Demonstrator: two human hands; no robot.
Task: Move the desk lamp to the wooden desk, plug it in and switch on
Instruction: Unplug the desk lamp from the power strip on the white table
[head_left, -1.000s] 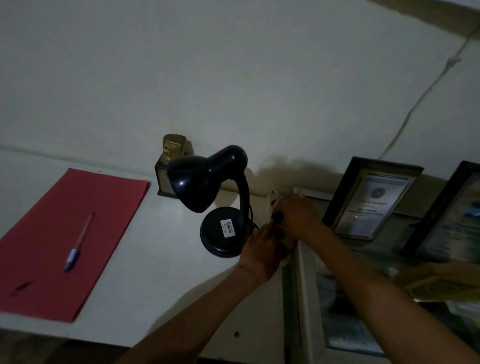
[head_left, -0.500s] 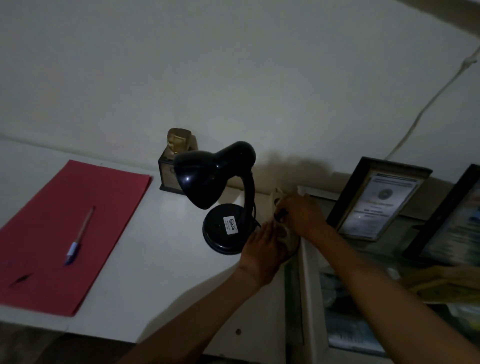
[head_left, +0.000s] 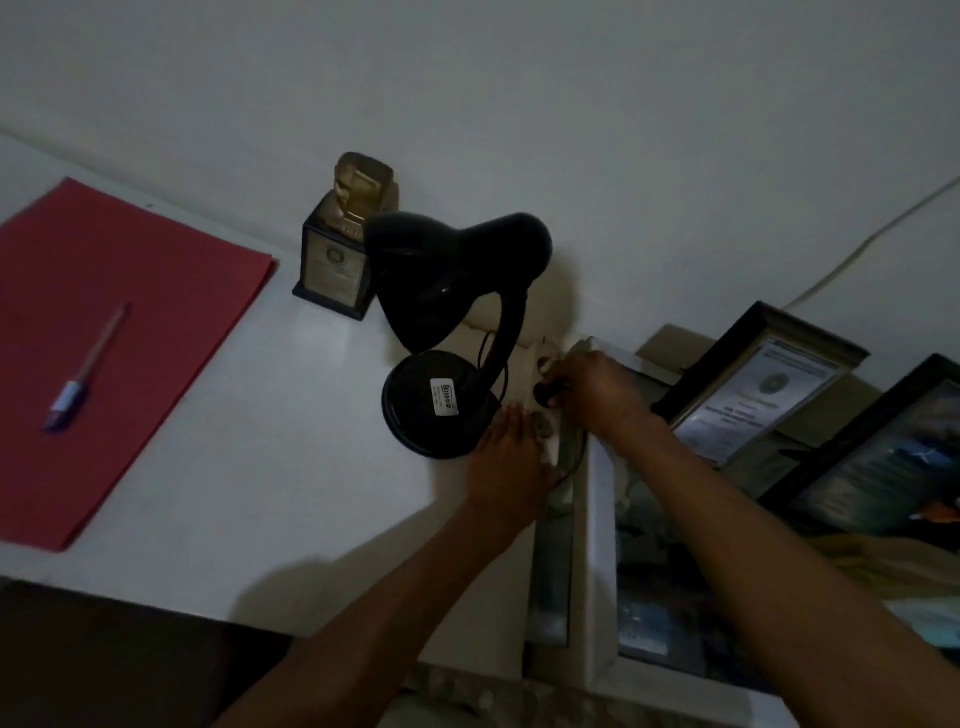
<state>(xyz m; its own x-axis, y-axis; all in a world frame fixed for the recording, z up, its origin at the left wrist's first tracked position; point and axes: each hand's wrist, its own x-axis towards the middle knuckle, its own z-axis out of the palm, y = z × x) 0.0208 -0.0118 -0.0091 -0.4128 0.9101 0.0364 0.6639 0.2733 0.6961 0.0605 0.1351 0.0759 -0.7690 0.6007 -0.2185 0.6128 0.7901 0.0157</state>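
Right hand (head_left: 587, 395) pinches the black plug (head_left: 548, 391) at my power strip (head_left: 540, 410) | left hand (head_left: 506, 462) flat, pinning that strip | lamp (head_left: 447, 332) unlit, centre frame on my desk (head_left: 234, 467) | risk: dim light, prongs miss the holes; cord (head_left: 485, 358) could tug the lamp over.

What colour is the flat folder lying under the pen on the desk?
Red: the flat card folder shows clearly in the head view.

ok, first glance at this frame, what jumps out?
The black desk lamp at centre, unlit, standing on the white desk. Just right of its base, the right hand holds a black plug at a white power strip that the left hand steadies. Far left lies a red folder with a pen on it.
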